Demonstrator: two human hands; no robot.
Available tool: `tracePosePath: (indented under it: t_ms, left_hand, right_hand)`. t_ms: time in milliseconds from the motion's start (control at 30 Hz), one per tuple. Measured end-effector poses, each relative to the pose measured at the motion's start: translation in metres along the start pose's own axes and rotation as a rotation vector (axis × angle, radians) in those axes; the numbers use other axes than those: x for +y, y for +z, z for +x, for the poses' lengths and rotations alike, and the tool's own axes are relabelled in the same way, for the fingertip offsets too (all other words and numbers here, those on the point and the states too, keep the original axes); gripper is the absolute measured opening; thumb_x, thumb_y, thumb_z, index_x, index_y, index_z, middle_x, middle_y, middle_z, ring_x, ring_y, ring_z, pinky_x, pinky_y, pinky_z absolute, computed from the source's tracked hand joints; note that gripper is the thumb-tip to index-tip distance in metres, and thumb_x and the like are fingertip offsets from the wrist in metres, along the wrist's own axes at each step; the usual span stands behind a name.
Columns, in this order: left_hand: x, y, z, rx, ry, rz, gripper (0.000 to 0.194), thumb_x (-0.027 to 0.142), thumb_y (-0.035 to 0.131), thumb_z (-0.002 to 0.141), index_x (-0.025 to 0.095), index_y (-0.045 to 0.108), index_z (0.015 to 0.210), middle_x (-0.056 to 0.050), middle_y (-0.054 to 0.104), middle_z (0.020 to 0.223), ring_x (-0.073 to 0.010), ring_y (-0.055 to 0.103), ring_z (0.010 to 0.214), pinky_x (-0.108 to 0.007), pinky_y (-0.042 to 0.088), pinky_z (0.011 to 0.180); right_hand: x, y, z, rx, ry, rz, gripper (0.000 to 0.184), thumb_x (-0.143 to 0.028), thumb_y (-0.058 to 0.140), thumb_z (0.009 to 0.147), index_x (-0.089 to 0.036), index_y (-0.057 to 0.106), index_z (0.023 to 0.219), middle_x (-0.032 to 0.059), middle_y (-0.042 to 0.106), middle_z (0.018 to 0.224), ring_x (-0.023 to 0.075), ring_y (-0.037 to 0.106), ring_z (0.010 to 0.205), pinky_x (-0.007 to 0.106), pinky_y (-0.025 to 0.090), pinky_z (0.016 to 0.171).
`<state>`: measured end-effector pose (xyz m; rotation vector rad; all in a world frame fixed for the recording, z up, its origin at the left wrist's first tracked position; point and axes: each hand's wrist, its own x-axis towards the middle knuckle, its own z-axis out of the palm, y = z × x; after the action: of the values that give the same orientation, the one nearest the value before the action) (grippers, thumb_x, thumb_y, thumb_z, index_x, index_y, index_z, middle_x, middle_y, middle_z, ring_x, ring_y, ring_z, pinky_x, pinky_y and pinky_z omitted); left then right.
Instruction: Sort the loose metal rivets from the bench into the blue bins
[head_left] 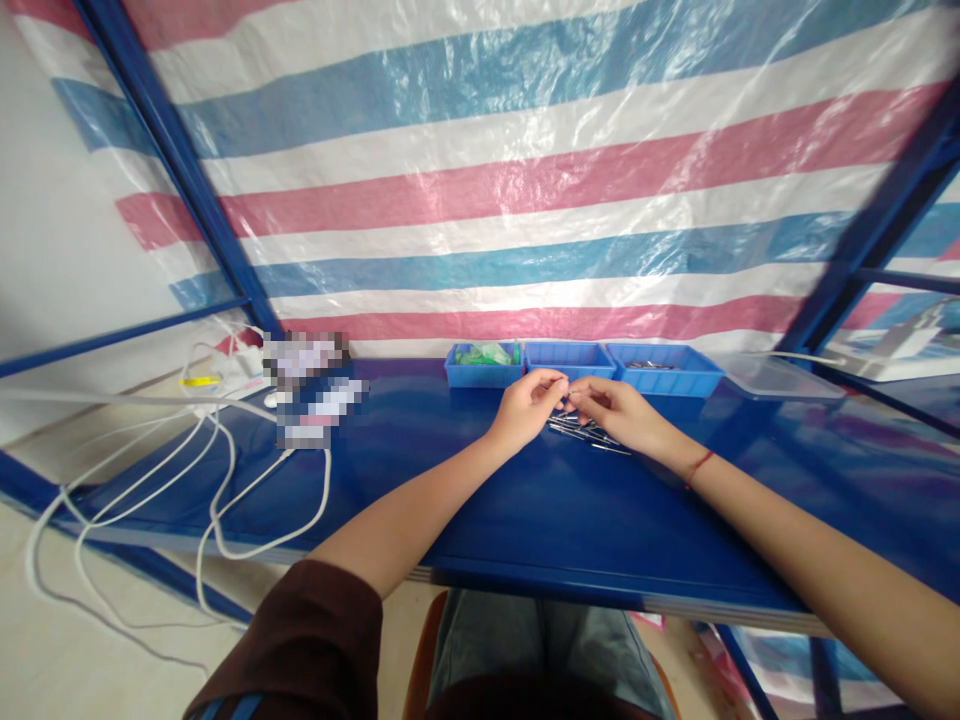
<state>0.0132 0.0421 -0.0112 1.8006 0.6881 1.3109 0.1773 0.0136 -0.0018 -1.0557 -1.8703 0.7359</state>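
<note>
My left hand (529,404) and my right hand (611,408) meet fingertip to fingertip above the blue table. Both are closed in a pinch, and what lies between the fingers is too small to make out. Just below them, a pile of thin metal rods (581,430) lies on the tabletop, partly hidden by my right hand. One metal rod (611,449) rests at the near side of the pile. Behind my hands stand three blue bins: the left bin (486,376) with green pieces in it, the middle bin (574,350), and the right bin (667,382) holding small metal parts.
A clear plastic lid (784,377) lies right of the bins. White cables (217,490) trail over the table's left end from a power strip (238,372). Blurred-out items (319,410) sit beside them. Blue posts (176,190) frame a striped plastic sheet (510,200) behind the table.
</note>
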Motion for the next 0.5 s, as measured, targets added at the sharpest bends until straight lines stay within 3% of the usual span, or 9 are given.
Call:
tracePosePath:
  t_ms: [167, 333, 500]
  left_hand:
    - [0.003, -0.001, -0.001, -0.005, 0.069, 0.070, 0.021, 0.034, 0.056, 0.084, 0.016, 0.061, 0.091, -0.003, 0.067, 0.085, -0.0099, 0.063, 0.064, -0.022, 0.048, 0.061]
    - [0.004, -0.002, 0.000, -0.025, 0.073, 0.060, 0.020, 0.034, 0.053, 0.086, 0.016, 0.059, 0.093, -0.003, 0.066, 0.088, -0.0080, 0.062, 0.064, -0.020, 0.049, 0.062]
    - [0.000, -0.003, 0.001, -0.018, 0.045, 0.108, 0.016, 0.029, 0.052, 0.087, 0.017, 0.058, 0.095, -0.003, 0.063, 0.094, -0.0065, 0.060, 0.064, -0.019, 0.048, 0.061]
  right_hand:
    - [-0.012, 0.003, -0.002, 0.014, 0.051, 0.026, 0.040, -0.057, 0.056, 0.078, -0.018, 0.060, 0.080, 0.0021, 0.062, 0.070, 0.0120, 0.053, 0.054, 0.027, 0.042, 0.053]
    - [-0.019, 0.004, -0.004, -0.012, 0.176, 0.115, 0.044, -0.062, 0.052, 0.078, -0.018, 0.057, 0.080, -0.0061, 0.043, 0.049, 0.0073, 0.035, 0.042, 0.022, 0.026, 0.041]
    - [-0.022, 0.000, -0.003, 0.161, 0.164, 0.197, 0.042, -0.057, 0.064, 0.070, -0.018, 0.056, 0.084, -0.0064, 0.044, 0.052, 0.0065, 0.035, 0.042, 0.022, 0.025, 0.040]
